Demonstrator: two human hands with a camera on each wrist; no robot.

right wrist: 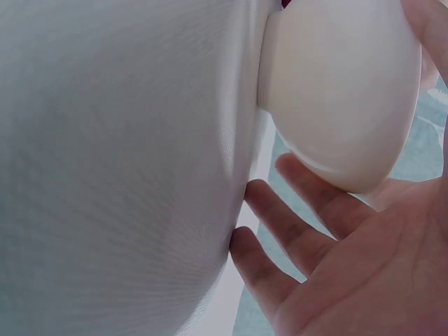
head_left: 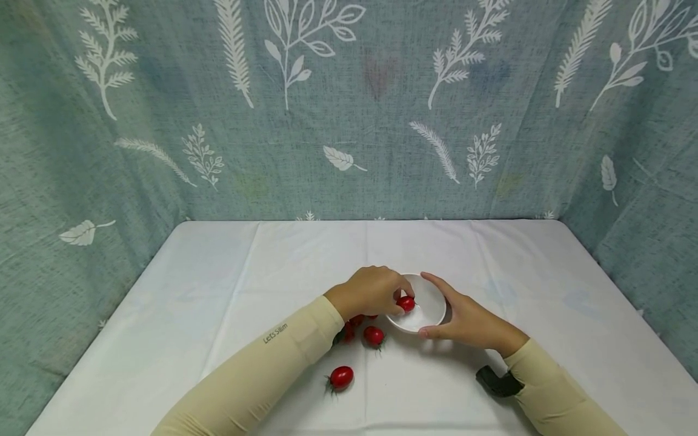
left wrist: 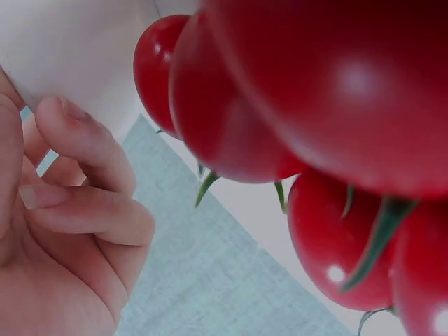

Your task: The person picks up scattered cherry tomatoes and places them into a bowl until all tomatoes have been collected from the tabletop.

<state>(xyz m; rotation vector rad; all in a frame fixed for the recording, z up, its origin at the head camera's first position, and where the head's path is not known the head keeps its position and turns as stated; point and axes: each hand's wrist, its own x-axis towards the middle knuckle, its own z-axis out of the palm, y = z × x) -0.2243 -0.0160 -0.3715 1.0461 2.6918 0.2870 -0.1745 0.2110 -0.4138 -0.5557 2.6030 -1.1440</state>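
The left hand holds one small red tomato between the thumb and the fingers. This tomato is inside the outline of the white bowl, nearer to its left side; I cannot tell whether it touches the bottom. The right hand grasps the bowl from the right side, with the thumb at the near edge and the forefinger at the far edge. In the right wrist view, the other fingers of this hand stretch under the round side of the bowl, and the bowl's foot rests against the white cloth.

To the left of the bowl, some more tomatoes lie close together, partly hidden by the left wrist, so I cannot count them. Another tomato lies just beside this group, and one single tomato lies nearer to the person, apart from the others. The left wrist view shows several tomatoes very near, with thin green stalks.

Both arms wear beige sleeves, the left one with dark letters. A black object is at the right wrist. Behind the table hangs a green-blue curtain with white leaves.
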